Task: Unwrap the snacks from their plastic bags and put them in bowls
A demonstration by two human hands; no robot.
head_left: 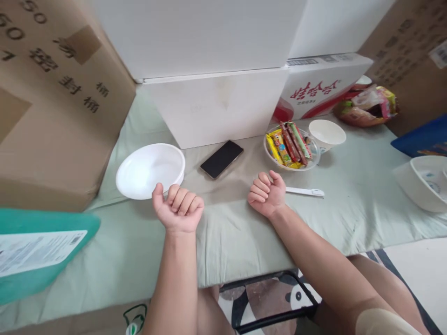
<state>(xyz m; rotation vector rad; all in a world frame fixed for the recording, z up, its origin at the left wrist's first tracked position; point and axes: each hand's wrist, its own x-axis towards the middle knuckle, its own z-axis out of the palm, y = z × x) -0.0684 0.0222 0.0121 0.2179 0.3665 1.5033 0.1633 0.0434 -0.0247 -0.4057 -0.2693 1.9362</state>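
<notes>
My left hand point(179, 208) is closed in a loose fist, palm up, with nothing in it, just in front of a white bowl point(150, 170). My right hand point(267, 193) is curled the same way and also holds nothing. A white plastic utensil or strip point(305, 191) lies beside it, its left end hidden behind the hand. Between and beyond the hands a phone point(222, 159) rests flat, its screen dark. A clear bowl point(314, 160) with several wrapped snacks point(288, 144) stands behind my right hand, and a white paper cup or bowl point(327, 133) is at its right.
Cardboard boxes point(63, 139) rise at the left, white boxes point(220, 102) at the back. A green package point(42, 251) is at the front left. Snack bags in a basket point(366, 109) sit at the back right, a white container point(424, 181) at the right edge of the cloth-covered table point(230, 242).
</notes>
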